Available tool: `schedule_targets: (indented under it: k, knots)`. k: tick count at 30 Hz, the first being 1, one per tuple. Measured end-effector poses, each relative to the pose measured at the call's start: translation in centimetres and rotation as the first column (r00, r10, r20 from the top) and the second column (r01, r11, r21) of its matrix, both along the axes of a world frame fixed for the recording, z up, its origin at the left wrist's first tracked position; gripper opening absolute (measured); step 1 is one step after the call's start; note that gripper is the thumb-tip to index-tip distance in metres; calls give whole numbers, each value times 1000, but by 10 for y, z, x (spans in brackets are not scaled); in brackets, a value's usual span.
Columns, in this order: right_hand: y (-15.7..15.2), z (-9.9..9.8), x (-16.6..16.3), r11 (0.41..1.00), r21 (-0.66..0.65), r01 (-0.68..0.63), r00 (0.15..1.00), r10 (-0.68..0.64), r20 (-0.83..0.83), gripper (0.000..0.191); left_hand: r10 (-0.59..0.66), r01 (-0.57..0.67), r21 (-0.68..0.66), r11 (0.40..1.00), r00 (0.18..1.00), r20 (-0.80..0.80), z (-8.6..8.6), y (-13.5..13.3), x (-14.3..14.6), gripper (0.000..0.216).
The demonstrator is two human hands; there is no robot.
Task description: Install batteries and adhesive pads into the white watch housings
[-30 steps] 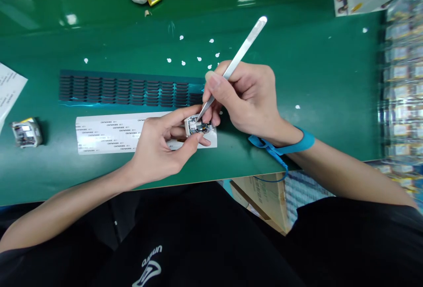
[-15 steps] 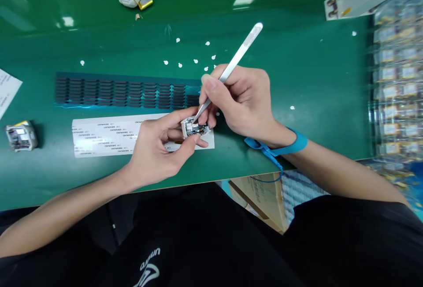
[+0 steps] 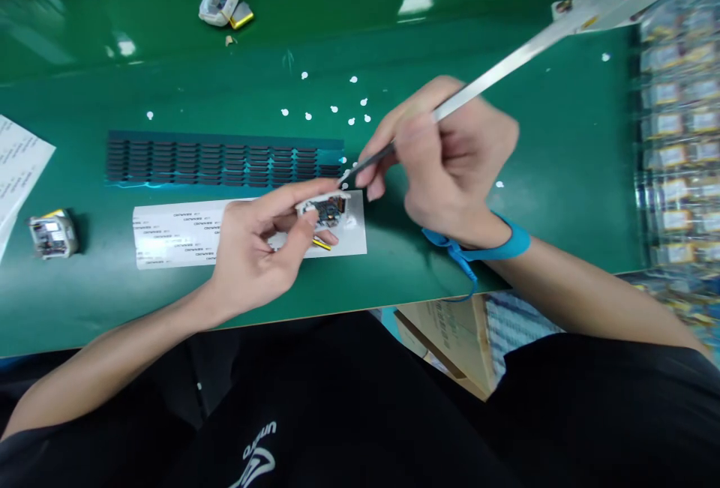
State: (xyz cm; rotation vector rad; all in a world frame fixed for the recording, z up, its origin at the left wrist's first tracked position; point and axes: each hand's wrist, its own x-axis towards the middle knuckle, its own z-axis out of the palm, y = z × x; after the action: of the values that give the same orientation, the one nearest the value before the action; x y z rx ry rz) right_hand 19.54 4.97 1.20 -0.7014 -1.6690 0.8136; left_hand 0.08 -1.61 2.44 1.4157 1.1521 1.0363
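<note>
Pinching the small module [image 3: 325, 210] in your left hand [image 3: 256, 248], you grip the tweezers [image 3: 484, 77] in your right hand [image 3: 450, 154], tips just up-right of it, shaft slanting away up-right.

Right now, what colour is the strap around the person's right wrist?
Bright blue: the wrist strap shows best in the head view, beside the right hand.
</note>
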Motion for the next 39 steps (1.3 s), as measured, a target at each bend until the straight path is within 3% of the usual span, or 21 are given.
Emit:
schedule_targets:
  k: [2,4,7,11,17,23,29,32,39]
  knots:
    - [8,-3,5,995,75,62,997,-66,46,26,124,-119,132,984,992,-30,4,9,-8,24]
    - [16,-6,10,990,141,-12,975,-20,221,26,259,-223,308,925,962,-82,4,21,-18,19]
    - [23,-9,16,984,155,-86,899,9,438,32,281,-136,423,896,912,-301,-3,36,-31,20]
    - [25,-11,19,992,100,-77,844,12,536,40,160,58,374,925,835,-526,-14,42,-35,24]
    - [26,-13,20,983,110,-147,826,61,560,42,185,77,441,894,833,-521,-17,34,-28,15]
    - [28,-6,27,980,128,-151,787,41,616,38,-82,382,406,830,805,-588,-17,30,-23,21]
    - [26,2,30,970,205,-133,737,-42,674,25,-111,362,343,867,810,-576,-20,32,-22,16]
    - [27,3,30,950,266,-162,738,-62,672,28,-120,370,337,866,808,-577,-20,33,-22,16]
    - [38,-3,36,962,119,-246,760,115,639,29,-121,357,304,883,800,-588,-21,33,-21,18]
